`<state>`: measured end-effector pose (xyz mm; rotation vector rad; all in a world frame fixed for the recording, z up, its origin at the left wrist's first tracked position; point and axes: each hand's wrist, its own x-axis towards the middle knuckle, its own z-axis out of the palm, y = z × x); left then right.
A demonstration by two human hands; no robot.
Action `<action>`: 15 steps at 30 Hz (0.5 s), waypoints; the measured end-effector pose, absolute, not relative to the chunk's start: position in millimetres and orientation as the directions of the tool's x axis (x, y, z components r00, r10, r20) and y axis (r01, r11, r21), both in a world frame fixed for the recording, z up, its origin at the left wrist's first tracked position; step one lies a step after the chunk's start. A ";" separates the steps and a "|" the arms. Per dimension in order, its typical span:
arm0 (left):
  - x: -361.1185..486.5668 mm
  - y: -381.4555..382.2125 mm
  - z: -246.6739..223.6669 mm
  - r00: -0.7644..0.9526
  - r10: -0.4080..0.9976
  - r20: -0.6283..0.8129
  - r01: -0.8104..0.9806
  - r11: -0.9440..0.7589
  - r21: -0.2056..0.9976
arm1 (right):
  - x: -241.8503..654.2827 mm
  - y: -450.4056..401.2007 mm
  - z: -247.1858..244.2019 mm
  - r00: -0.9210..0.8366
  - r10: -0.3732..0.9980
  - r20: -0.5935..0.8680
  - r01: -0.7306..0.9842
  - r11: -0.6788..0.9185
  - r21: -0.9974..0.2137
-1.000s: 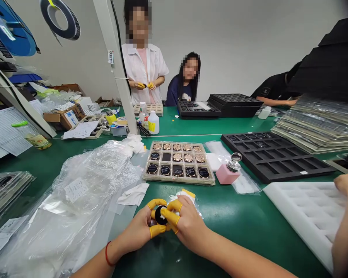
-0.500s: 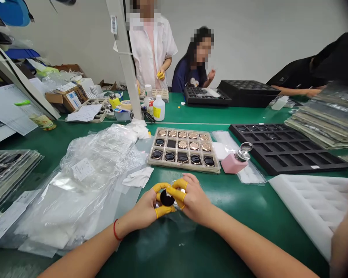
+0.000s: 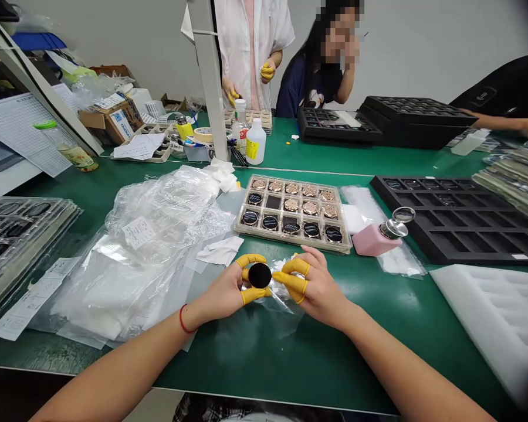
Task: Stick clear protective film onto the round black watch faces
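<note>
round black disc (image 3: pixel 260 275): held just above the green bench mat (image 3: pixel 264 351), in front of the person, between both hands, black face up, edge partly hidden by fingers.

left hand (image 3: pixel 222 287): yellow finger cots (image 3: pixel 250 259) on the fingertips; thumb and fingers clamp the disc from its left side. red string bracelet (image 3: pixel 182 319) on the wrist.

right hand (image 3: pixel 319 287): cotted fingers (image 3: pixel 290 281) reach in from the right, the hands close together. whether they grip the disc or only rest at its edge cannot be told.

clear plastic film (image 3: pixel 281 299): crumpled under and around the disc. the cots likely keep bare skin off the part.

beige compartment tray (image 3: pixel 290 247): just ahead of the hands, holding rows of round rose-gold and black pieces; some pockets look dark and unfilled.

pink dispenser bottle (image 3: pixel 369 241): right of the tray, on white wipes.

black foam tray (image 3: pixel 479 249) and white foam tray (image 3: pixel 488 305): to the right, beyond the right forearm.

large plastic bag (image 3: pixel 158 234): heaped to the left, beside the left forearm, with a printed label on it.

co-worker's cotted hand (image 3: pixel 267 71): far across the bench, well apart.
</note>
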<state>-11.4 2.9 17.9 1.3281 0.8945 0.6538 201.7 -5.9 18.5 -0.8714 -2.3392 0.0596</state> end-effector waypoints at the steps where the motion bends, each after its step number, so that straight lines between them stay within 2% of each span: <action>1: -10.8 1.9 19.0 0.530 0.829 -0.179 0.093 0.153 0.984 | 201.3 -5.2 18.1 -0.543 0.624 0.562 0.589 0.760 -0.274; 4: -9.3 -1.6 20.1 0.562 0.799 -0.213 0.144 0.160 0.977 | 194.7 -5.2 15.4 -0.489 0.658 0.573 0.604 0.729 -0.322; 7: -8.7 -3.8 17.4 0.574 0.789 -0.220 0.147 0.165 0.975 | 186.5 -7.9 12.4 -0.515 0.648 0.562 0.610 0.737 -0.291; 11: -9.0 -2.8 14.2 0.496 0.843 -0.208 0.145 0.156 0.977 | 181.6 -13.9 11.3 -0.518 0.637 0.571 0.623 0.739 -0.259; 15: -8.3 1.7 13.8 0.441 0.860 -0.256 0.126 0.223 0.967 | 180.8 -17.7 9.3 -0.535 0.638 0.553 0.639 0.734 -0.229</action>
